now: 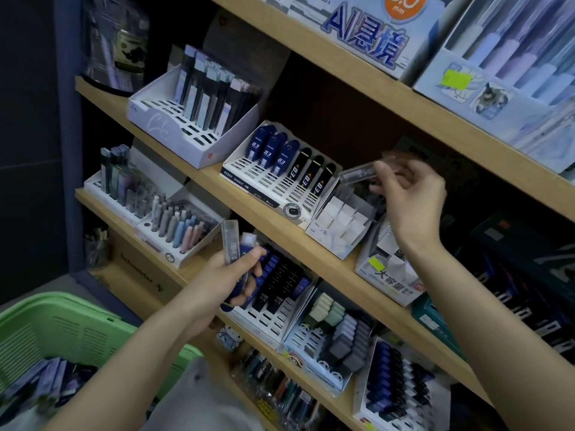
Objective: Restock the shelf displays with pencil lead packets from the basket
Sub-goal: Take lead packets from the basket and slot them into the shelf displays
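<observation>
The right hand (413,194) is pinching one clear lead packet (357,173) by its right end. The packet is projecting left out of the grip, nearly level, just above the white divided display (336,225) on the middle shelf (326,269).

The left hand (230,275) is gripping at least two packets. One clear 0.5 packet (230,241) and one blue-capped packet (248,242) are standing up out of the top of the grip. A dark blue end is showing below the fingers; whether it is a third packet cannot be told.

Left of the divided display, one slotted tray (264,185) is carrying three blue 0.3 packets (269,149) and three black 0.3 packets (314,172).

One green basket (46,321) is sitting near left, holding further packets, too blurred to count.
</observation>
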